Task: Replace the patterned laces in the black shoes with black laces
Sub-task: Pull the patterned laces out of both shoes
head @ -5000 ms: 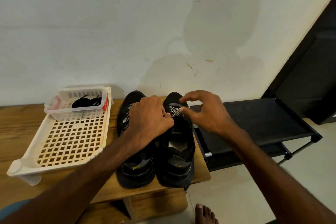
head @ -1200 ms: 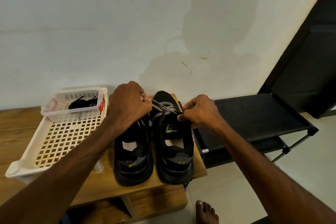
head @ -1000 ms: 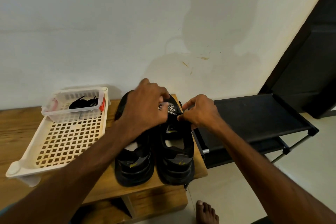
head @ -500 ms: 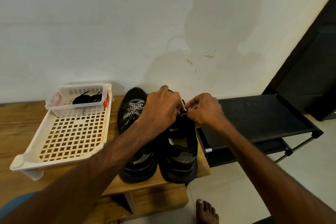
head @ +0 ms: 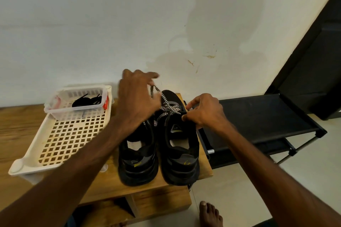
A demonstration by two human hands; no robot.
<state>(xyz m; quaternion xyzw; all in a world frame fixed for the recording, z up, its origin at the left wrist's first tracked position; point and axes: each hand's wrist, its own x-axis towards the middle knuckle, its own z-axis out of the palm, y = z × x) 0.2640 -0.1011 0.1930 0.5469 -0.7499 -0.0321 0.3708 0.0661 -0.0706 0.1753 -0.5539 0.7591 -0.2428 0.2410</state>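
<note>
- Left hand [head: 138,97] is up above the shoes, wrist raised, fingertips pinching the patterned lace [head: 168,109] and holding it taut.
- Right hand [head: 204,110] sits low, fingers curled, pinching the right shoe [head: 180,143] at its eyelet edge (heels face the camera).
- Black laces [head: 86,100] lie in the clear tub [head: 73,114] on the cream tray [head: 18,167].

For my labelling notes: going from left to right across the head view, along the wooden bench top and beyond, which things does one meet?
cream lattice tray → left black shoe → right black shoe → black shoe rack
</note>
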